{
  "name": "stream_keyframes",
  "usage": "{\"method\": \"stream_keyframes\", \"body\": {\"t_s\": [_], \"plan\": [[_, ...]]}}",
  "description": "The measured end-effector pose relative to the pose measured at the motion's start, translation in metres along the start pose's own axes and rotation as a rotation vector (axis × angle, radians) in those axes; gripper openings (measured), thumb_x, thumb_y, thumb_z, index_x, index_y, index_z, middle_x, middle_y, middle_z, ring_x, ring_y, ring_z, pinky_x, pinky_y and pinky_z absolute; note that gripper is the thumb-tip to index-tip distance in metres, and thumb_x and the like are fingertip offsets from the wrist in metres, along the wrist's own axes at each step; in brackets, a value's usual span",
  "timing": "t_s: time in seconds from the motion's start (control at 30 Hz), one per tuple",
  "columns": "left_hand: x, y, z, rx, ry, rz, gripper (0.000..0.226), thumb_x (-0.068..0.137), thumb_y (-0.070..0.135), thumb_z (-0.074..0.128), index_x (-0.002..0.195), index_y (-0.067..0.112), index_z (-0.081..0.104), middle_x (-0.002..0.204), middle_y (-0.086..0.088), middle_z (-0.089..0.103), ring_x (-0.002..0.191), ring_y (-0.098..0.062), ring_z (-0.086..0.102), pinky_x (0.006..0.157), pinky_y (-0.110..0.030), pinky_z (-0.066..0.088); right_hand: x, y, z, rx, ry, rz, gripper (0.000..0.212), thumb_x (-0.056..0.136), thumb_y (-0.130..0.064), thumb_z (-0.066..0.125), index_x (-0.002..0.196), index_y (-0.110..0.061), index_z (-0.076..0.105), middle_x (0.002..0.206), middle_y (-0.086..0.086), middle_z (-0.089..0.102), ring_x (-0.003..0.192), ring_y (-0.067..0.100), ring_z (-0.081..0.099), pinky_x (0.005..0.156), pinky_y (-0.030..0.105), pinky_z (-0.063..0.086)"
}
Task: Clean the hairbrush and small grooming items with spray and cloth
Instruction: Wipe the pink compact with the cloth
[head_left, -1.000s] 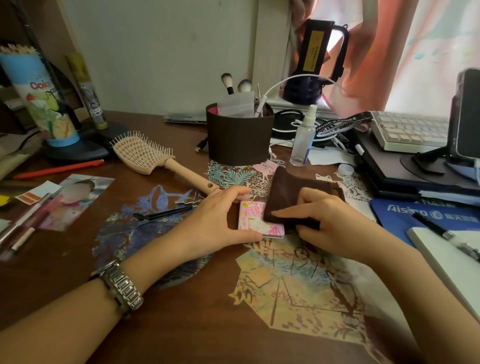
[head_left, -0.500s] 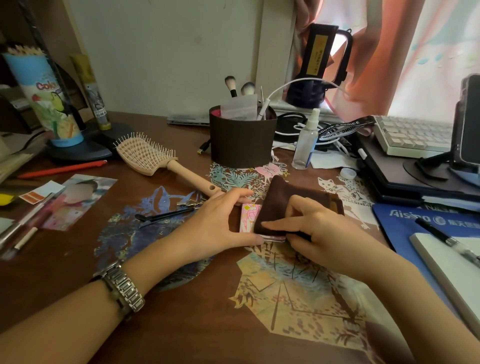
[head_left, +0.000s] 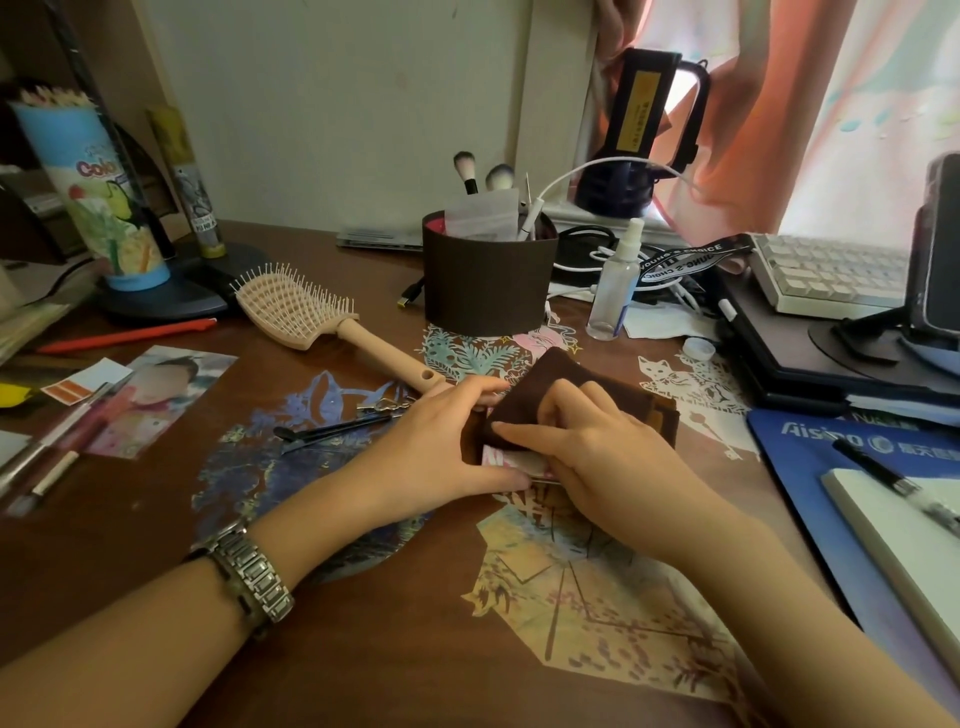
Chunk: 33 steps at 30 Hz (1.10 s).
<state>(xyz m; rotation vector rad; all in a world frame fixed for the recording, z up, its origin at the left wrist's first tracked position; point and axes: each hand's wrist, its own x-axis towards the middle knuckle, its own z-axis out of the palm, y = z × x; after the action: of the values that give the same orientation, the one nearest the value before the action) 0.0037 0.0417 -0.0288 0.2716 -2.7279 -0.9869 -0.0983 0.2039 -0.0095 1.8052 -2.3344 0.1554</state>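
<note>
A dark brown cloth (head_left: 566, 395) lies over a small pink case (head_left: 511, 460) at the middle of the desk; only the case's near edge shows. My right hand (head_left: 597, 441) presses the cloth down on the case with curled fingers gripping the fabric. My left hand (head_left: 441, 447) holds the case by its left side, thumb at the near edge, fingers at the far edge. A beige hairbrush (head_left: 311, 317) lies bristles up to the left. A clear spray bottle (head_left: 615, 283) stands behind. Black hair clips (head_left: 332, 430) lie beside my left hand.
A brown holder (head_left: 488, 280) with makeup brushes stands behind the hands. A keyboard (head_left: 831, 273), phone stand (head_left: 935, 249) and blue pad (head_left: 810, 452) with notebook crowd the right. A photo (head_left: 161, 400), pens and a red pencil (head_left: 130, 338) lie at left, near a pencil tube (head_left: 98, 187).
My right hand has slid the cloth leftward across the pink case, so it now covers almost all of it. My left hand has kept its hold on the case.
</note>
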Motion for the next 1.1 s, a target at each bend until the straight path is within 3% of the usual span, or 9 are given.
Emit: {"method": "stream_keyframes", "body": {"t_s": [0.23, 0.6, 0.8, 0.9, 1.1], "plan": [[-0.001, 0.000, 0.001, 0.011, -0.006, -0.007, 0.091, 0.069, 0.054, 0.074, 0.143, 0.033, 0.026, 0.144, 0.013, 0.038, 0.131, -0.003, 0.034, 0.105, -0.025, 0.033, 0.013, -0.002, -0.002, -0.028, -0.042, 0.105, 0.054, 0.095, -0.029, 0.046, 0.143, -0.043, 0.027, 0.120, -0.002, 0.035, 0.104, 0.017, 0.033, 0.073, 0.025, 0.035], [0.000, -0.002, 0.002, 0.036, -0.026, -0.019, 0.093, 0.068, 0.059, 0.071, 0.143, 0.034, 0.023, 0.142, 0.017, 0.041, 0.133, -0.005, 0.030, 0.109, -0.034, 0.031, 0.003, 0.019, -0.003, -0.020, -0.003, 0.204, 0.049, 0.096, -0.021, 0.043, 0.137, -0.048, 0.037, 0.113, -0.005, 0.038, 0.103, 0.017, 0.035, 0.071, 0.028, 0.036], [0.001, 0.000, 0.001, 0.043, -0.035, -0.014, 0.072, 0.068, 0.056, 0.074, 0.125, 0.033, 0.035, 0.132, 0.014, 0.043, 0.124, -0.002, 0.038, 0.104, -0.030, 0.038, -0.011, 0.040, -0.007, -0.033, -0.038, 0.321, 0.044, 0.096, -0.027, 0.042, 0.135, -0.048, 0.039, 0.124, -0.003, 0.037, 0.112, 0.018, 0.035, 0.075, 0.025, 0.033], [0.001, 0.004, -0.002, 0.091, -0.032, -0.003, 0.065, 0.067, 0.057, 0.074, 0.113, 0.031, 0.037, 0.125, 0.012, 0.046, 0.117, -0.003, 0.043, 0.096, -0.033, 0.044, -0.009, 0.037, -0.005, -0.016, 0.000, 0.308, 0.043, 0.096, -0.025, 0.043, 0.134, -0.045, 0.043, 0.122, -0.002, 0.039, 0.109, 0.019, 0.035, 0.081, 0.029, 0.040], [-0.001, 0.007, -0.010, 0.256, -0.006, 0.087, 0.062, 0.063, 0.066, 0.070, 0.105, 0.034, 0.039, 0.113, 0.013, 0.053, 0.104, -0.004, 0.051, 0.084, -0.034, 0.051, -0.010, 0.037, 0.000, -0.003, 0.039, 0.297, 0.042, 0.095, -0.021, 0.047, 0.131, -0.042, 0.049, 0.120, 0.000, 0.042, 0.106, 0.020, 0.037, 0.075, 0.027, 0.036]]}}
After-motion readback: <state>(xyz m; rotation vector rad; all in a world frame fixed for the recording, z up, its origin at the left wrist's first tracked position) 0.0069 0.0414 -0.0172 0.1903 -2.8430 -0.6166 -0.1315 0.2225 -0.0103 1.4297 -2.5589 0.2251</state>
